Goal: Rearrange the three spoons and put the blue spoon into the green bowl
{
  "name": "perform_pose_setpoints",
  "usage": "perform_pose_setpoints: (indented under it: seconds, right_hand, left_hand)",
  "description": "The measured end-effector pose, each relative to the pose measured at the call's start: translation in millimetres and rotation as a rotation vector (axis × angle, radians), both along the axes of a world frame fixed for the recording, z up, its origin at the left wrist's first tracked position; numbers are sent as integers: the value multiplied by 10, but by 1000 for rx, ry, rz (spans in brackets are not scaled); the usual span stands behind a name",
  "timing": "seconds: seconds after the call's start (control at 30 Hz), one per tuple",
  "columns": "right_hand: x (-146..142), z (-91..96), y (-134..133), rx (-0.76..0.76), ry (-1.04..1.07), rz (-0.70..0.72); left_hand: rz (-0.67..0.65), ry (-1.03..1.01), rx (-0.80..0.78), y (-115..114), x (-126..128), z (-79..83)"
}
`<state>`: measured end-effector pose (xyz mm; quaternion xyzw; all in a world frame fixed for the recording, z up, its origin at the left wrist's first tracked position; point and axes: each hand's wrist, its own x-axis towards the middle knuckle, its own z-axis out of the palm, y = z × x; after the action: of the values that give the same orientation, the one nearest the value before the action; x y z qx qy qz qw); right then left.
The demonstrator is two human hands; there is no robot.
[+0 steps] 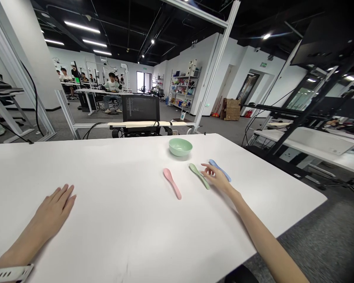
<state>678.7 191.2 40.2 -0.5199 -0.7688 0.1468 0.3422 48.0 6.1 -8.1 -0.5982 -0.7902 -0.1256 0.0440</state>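
Note:
My right hand (217, 177) reaches over the right part of the table, fingers apart, between a green spoon (199, 176) and a blue spoon (221, 170). Its thumb and fingers hang close to the green spoon's handle; whether they touch it I cannot tell. Part of the blue spoon lies behind the hand. A pink spoon (172, 184) rests further left, and a green bowl (180, 147) stands upright behind the spoons. On the left side, my left hand (53, 208) lies flat, palm down, with nothing in it.
All of this is on a white table (118, 220) with rounded corners. Beyond its far edge stand a black mesh chair (141, 109) and a metal frame (215, 67). To the right is another white desk (336, 155). People sit at desks in the background.

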Motion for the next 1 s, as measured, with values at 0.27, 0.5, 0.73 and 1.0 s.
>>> perform_pose_setpoints:
  seconds: [0.27,0.5,0.73,1.0]
  right_hand:
    - [-100,-34,-61,-95,33,46]
    - [-100,-29,-59,-96,42,44]
    - [-97,-16,-72,-103,53,50]
    - [-97,-13,-78,-112,56,38]
  left_hand:
    - [-2,-5,18,-2,1,-2]
    - [16,0,-21,2,27,32]
    - [3,-16,5,11,22,34]
    - [21,-23,8,0,12,19]
